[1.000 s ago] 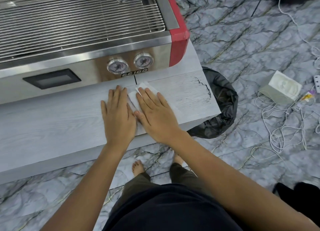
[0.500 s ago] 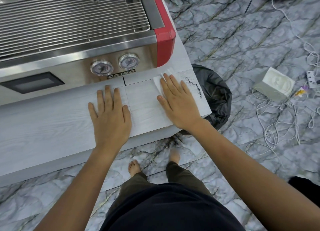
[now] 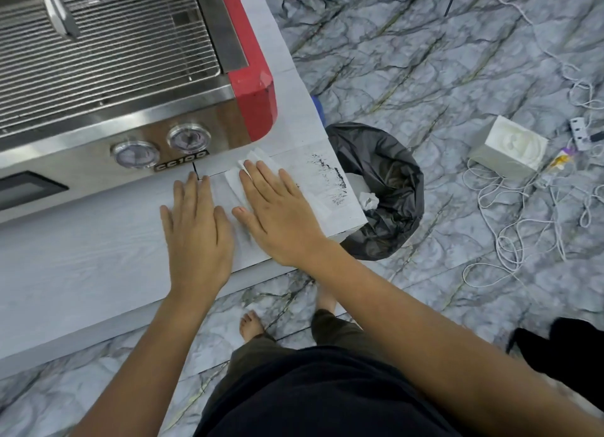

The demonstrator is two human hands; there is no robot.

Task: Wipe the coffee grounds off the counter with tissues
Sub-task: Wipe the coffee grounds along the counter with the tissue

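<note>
My right hand [image 3: 281, 211] lies flat with straight fingers on a white tissue [image 3: 236, 188], pressing it onto the pale wood-grain counter [image 3: 81, 260]. Dark coffee grounds [image 3: 331, 178] streak the counter's right end, just right of that hand. Flat on the counter to the left of the tissue rests my left hand [image 3: 196, 230], fingers straight, its edge near the tissue. Most of the tissue is hidden under my right palm.
An espresso machine [image 3: 130, 76] with a red corner and two gauges stands behind the hands. A bin with a black bag [image 3: 382, 191] sits on the floor below the counter's right end, a crumpled tissue inside. A tissue box [image 3: 510, 148] and white cables lie on the marble floor.
My right hand has slid the tissue back left from near the grounds toward my left hand. The left hand has stayed flat on the counter.
</note>
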